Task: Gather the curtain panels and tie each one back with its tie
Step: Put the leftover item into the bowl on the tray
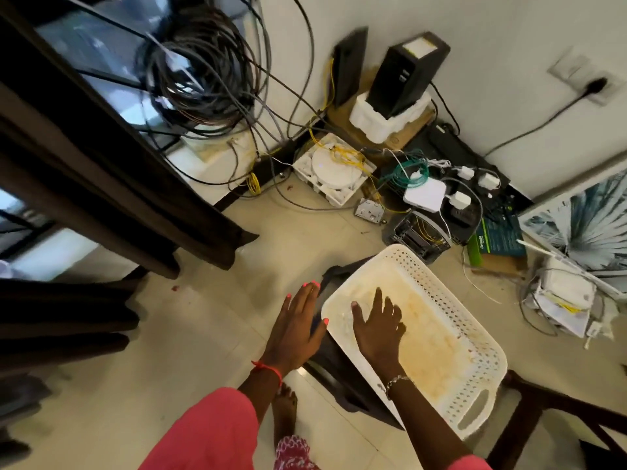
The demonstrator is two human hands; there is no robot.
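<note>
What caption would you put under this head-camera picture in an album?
Right hand reaches into a white perforated basket, left hand hovers beside it, brown curtain hanging loose at left.

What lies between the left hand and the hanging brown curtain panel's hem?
Only bare floor tile, seen in the head view; the left hand is apart from the curtain panel.

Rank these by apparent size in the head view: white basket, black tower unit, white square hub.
1. white basket
2. black tower unit
3. white square hub
The basket is nearest the camera, which exaggerates its lead.
</note>
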